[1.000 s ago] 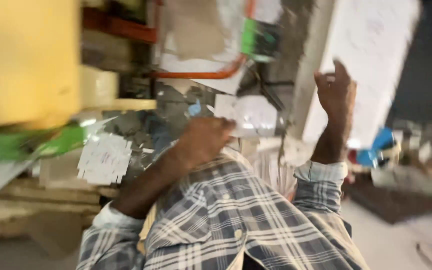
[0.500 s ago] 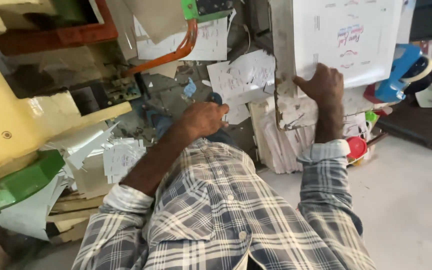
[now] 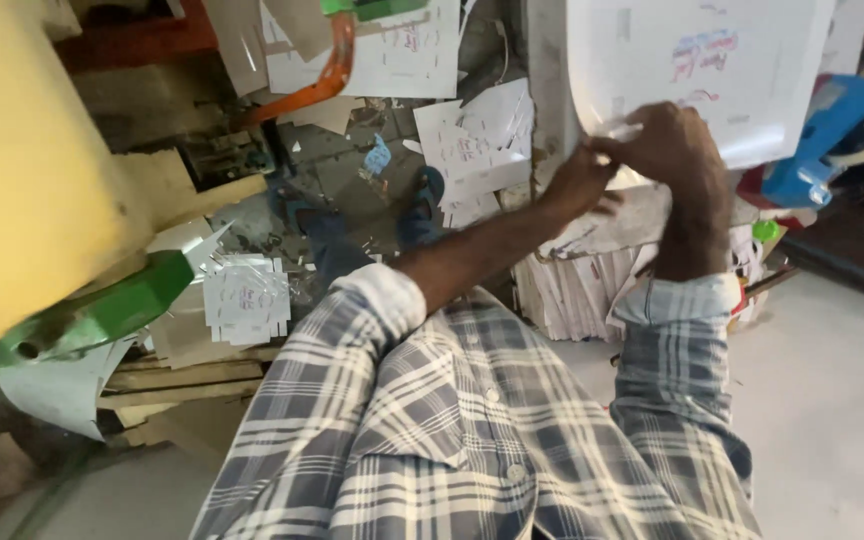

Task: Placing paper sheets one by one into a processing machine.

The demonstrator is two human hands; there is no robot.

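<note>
The work surface (image 3: 642, 225) is a cluttered stack-topped ledge in a workshop, with cut paper scraps (image 3: 244, 297) strewn below, a yellow machine body (image 3: 22, 170) and a green lever (image 3: 102, 315) at the left, and a pale floor (image 3: 842, 400). Above it a large white printed sheet (image 3: 702, 70) stands, its top cut off. The right hand (image 3: 674, 145) and left hand (image 3: 577, 180) meet at its lower edge, fingers pinching it, though the left fingertips are partly hidden.
</note>
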